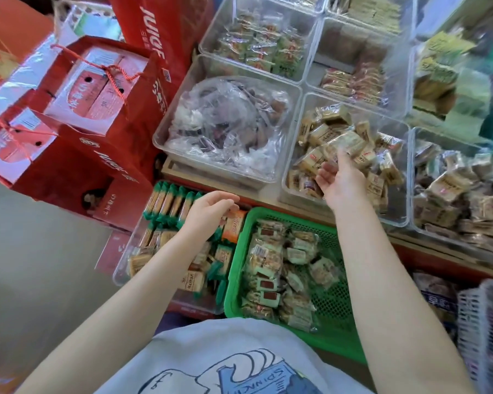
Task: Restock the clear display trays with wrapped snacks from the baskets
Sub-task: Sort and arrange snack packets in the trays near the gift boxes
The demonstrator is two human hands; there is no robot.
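A wrapped snack (345, 143) is pinched at the fingertips of the right hand (340, 177), palm turned up, held over the clear tray (289, 177) of tan wrapped snacks. It is raised just above the pile, likely so it can be dropped or laid onto the heap rather than pushed in. The right grip is narrow, closed on that one packet; whether a second packet is caught behind it cannot be told, since the wrappers blur together there.

The left hand (211, 207) is held over the lower clear bin (123, 268) of green-ended packets, fingers loosely curled, nothing seen in its grip. It sits just beside the green basket (236, 251), probably placed for the next pick.

The green basket is kept close to the body, between the two arms, so stock is within short reach of both hands. Wrapped snacks (279, 268) are still piled in it, so restocking is judged partway done. The target tray lies directly beyond the basket, past the shelf edge.

A tray with a crumpled plastic bag (225, 123) sits to the left of the target tray. Red juice gift bags (77, 155) stand on the floor at far left.
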